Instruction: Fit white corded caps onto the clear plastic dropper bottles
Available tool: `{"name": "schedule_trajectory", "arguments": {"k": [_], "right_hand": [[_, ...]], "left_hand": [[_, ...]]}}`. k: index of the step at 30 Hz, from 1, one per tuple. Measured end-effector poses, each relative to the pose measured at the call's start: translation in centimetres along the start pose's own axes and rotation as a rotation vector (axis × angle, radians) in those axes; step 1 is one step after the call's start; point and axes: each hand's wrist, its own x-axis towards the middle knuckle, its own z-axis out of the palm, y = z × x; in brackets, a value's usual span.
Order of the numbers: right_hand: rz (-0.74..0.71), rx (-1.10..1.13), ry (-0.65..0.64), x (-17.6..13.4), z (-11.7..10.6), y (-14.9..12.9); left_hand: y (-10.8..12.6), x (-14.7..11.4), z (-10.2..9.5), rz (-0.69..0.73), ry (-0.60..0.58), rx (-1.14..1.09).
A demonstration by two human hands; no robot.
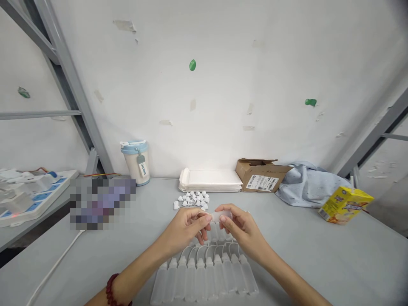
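Observation:
Above the middle of the table, a small translucent plastic bottle [217, 216] lies sideways between my two hands. My left hand [193, 223] is closed, thumb and fingertips pinching its left end, where a thin pale strip curves by the fingers. The exact grip there is partly hidden. Around the bottle's right end, my right hand [242, 225] is closed with thumb and index finger. Below my hands, a row of similar bottles [200, 278] lies side by side, thin curved tubes at their tops. More bottles [219, 233] show behind, partly covered by my hands. Small white caps [193, 199] lie loose beyond my left hand.
Along the wall stand a lidded cup [136, 163], a stack of white packets [210, 180] and an open cardboard box [263, 176]. Right of it are a bluish cloth [307, 185] and a yellow carton [344, 206]. A power strip [60, 187] and a cable [57, 267] occupy the left.

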Motion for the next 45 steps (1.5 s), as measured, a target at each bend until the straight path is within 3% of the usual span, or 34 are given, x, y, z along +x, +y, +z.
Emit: {"name": "schedule_trajectory", "arguments": {"k": [6,11,13,16,18,20,22,28,34,41,45], "right_hand": [[-0.144,-0.126,0.019,-0.2,-0.1,-0.3],[-0.058,-0.064,-0.004,-0.3,-0.2,-0.6],[0.024,0.021,-0.005,-0.2,-0.3,-0.5],[0.141,0.214,-0.039,0.0,-0.3,-0.3],[0.197,0.336,-0.067,0.1,-0.3,-0.2],[0.234,0.409,-0.084,0.2,-0.3,-0.1],[0.233,0.402,-0.083,0.3,-0.3,-0.3],[0.123,0.128,-0.037,0.0,-0.3,-0.8],[0.153,0.159,-0.016,0.0,-0.7,-0.6],[0.139,0.209,-0.051,0.4,-0.9,-0.3],[0.13,0.216,-0.072,0.4,-0.9,-0.3]], "left_hand": [[-0.2,-0.2,0.0,-0.053,-0.028,-0.014],[-0.2,-0.7,0.4,0.016,-0.001,0.161],[-0.3,-0.9,0.7,0.11,0.064,0.335],[-0.9,-1.0,0.8,0.377,0.153,0.641],[-1.4,-0.9,0.7,0.54,0.15,0.78],[-1.6,-0.9,0.7,0.607,0.13,0.821],[-1.5,-0.9,0.7,0.573,0.137,0.779],[-0.3,-0.9,0.7,0.291,0.161,0.579],[0.2,-0.5,0.0,0.101,0.164,0.363],[0.6,-0.6,-0.4,0.094,0.138,0.256],[0.5,-0.5,-0.4,0.047,0.036,0.21]]}}
